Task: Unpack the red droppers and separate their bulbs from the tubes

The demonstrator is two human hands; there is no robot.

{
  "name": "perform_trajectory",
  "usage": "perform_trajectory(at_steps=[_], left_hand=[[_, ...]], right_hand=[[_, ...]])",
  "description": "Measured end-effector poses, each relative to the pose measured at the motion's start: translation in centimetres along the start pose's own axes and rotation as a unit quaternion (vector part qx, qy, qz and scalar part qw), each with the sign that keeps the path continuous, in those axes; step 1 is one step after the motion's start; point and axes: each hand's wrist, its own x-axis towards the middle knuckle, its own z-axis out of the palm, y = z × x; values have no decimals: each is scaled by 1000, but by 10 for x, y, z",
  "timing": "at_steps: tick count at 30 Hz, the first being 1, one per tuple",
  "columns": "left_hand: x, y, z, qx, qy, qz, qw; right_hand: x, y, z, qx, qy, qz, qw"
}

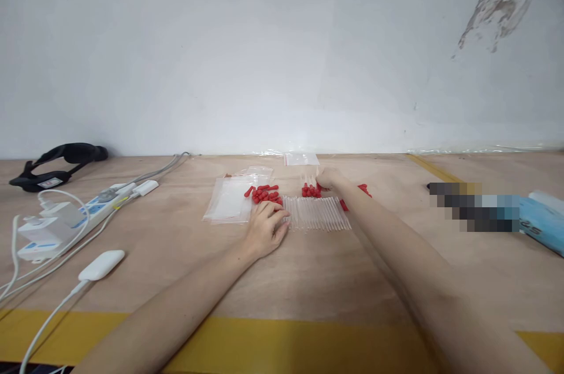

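A row of thin clear tubes point(315, 212) lies side by side in the middle of the wooden table. My left hand point(268, 228) rests at the row's left end, palm down, its fingers loosely bent and a little apart. Just beyond it is a pile of red rubber bulbs point(265, 194). Farther back, several clear tubes with red bulbs on their near ends point(311, 191) lie together. My right hand point(329, 178) reaches to their right side with its fingers drawn together; what is between the fingertips is hidden. More red pieces point(364, 189) show beside the right forearm.
Clear plastic bags point(227, 201) lie left of the red bulbs, and another small bag point(302, 159) is by the wall. At left are a power strip point(94, 209), cables, a white case point(101, 265) and a black strap-like headset point(57, 165). A blue packet point(541, 224) lies far right.
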Motion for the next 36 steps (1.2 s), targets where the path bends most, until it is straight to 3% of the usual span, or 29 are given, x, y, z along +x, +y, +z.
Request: perform_trajectory(at_steps=[4,8,11,14,17,20,22,25,30,36], left_hand=[[6,4,0,-25,27,-17,999],[14,14,1,-61,51,-58,995],[14,16,4,-92,49,-45,993],[11,11,5,-88,53,-18,994],[7,7,3,-53,49,37,997],[4,9,0,-5,20,86,996],[2,12,-1,26,-7,106,994],[1,15,-2,58,-43,144,987],[1,17,-3,87,-80,168,979],[0,14,-5,61,-118,158,978]], right_hand=[[-34,-9,-2,98,-31,36,994],[-76,-11,17,193,-50,9,980],[-101,-7,31,312,-87,-18,946],[-114,-2,29,354,-122,-7,927],[-121,5,13,257,-129,-52,956],[-131,12,3,36,-128,-204,970],[-138,17,5,-99,-108,-299,943],[-145,25,17,-210,-60,-367,904],[-146,36,28,-267,9,-442,856],[-148,44,18,-341,56,-524,779]])
